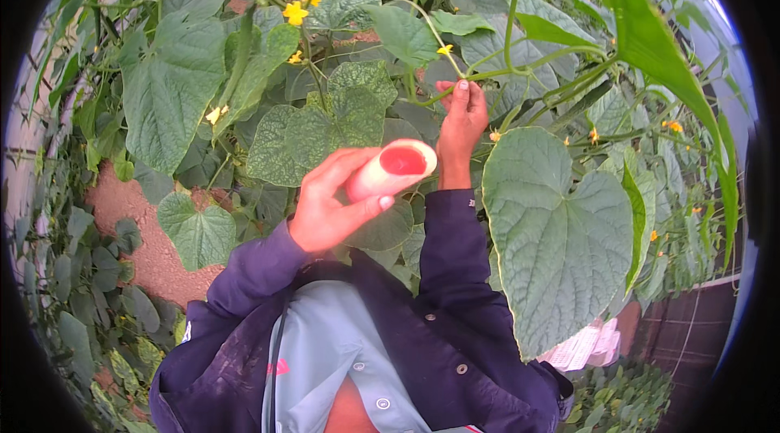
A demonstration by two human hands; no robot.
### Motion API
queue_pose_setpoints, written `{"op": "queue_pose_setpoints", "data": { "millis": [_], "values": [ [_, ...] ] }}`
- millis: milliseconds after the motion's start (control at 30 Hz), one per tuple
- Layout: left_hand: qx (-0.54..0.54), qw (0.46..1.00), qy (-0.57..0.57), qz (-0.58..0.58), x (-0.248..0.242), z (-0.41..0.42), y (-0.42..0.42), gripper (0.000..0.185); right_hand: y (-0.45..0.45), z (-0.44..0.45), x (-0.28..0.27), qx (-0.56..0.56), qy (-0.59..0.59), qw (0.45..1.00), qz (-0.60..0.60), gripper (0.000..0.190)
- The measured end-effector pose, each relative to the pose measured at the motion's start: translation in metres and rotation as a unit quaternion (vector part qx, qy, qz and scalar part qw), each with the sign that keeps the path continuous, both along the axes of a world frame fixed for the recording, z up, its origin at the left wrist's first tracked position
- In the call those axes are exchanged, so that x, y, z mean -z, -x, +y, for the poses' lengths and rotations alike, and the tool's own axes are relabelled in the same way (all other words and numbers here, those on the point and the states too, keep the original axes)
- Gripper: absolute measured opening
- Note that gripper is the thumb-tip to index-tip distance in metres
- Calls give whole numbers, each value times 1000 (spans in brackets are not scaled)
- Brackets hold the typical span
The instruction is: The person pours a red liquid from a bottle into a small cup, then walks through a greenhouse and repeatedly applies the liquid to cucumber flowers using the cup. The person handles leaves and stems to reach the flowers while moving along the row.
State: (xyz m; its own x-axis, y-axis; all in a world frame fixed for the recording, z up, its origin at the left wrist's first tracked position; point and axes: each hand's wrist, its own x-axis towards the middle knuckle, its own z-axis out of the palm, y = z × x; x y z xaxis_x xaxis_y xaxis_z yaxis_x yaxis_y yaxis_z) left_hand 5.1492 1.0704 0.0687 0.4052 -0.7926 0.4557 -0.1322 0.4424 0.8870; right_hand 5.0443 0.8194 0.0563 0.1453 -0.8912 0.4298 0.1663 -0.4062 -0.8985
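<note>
My left hand [335,198] is wrapped around a pale tube [372,180] with a slanted open end and a red inside, tilted up to the right. Higher and to the right, my right hand [464,116] pinches a green cucumber vine stem [451,90] between thumb and fingers. A thin pale stalk with a yellow flower [445,50] rises just above its fingertips. To the right of that hand, dark green cucumbers [585,98] hang partly behind stems. Below them a large cucumber leaf [557,238] covers part of the view beside my right sleeve.
Dense cucumber plants surround both hands. Long leaves [658,37] arch over the upper right. Yellow flowers [295,12] stand at the upper left. Reddish soil [152,250] shows at the left, and a white plastic crate [576,348] is partly hidden at the lower right.
</note>
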Motion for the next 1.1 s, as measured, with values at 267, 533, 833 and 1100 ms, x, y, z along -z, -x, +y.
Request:
{"op": "queue_pose_setpoints", "data": {
  "millis": [267,533,833,1100],
  "values": [
    [88,994,-3,-56,7,-54,-19,62,43,35,-21,-91,-4,996,10,29],
    [6,998,15,-61,3,-71,-28,58,58,68,-47,-77,-149,982,-86,31],
    [-27,988,22,-152,-12,-72,-56,56,53,97,-69,-21,50,993,105,29],
    [-5,987,34,-155,-10,-89,-67,56,56,107,-79,16,48,988,145,25]
  ]
}}
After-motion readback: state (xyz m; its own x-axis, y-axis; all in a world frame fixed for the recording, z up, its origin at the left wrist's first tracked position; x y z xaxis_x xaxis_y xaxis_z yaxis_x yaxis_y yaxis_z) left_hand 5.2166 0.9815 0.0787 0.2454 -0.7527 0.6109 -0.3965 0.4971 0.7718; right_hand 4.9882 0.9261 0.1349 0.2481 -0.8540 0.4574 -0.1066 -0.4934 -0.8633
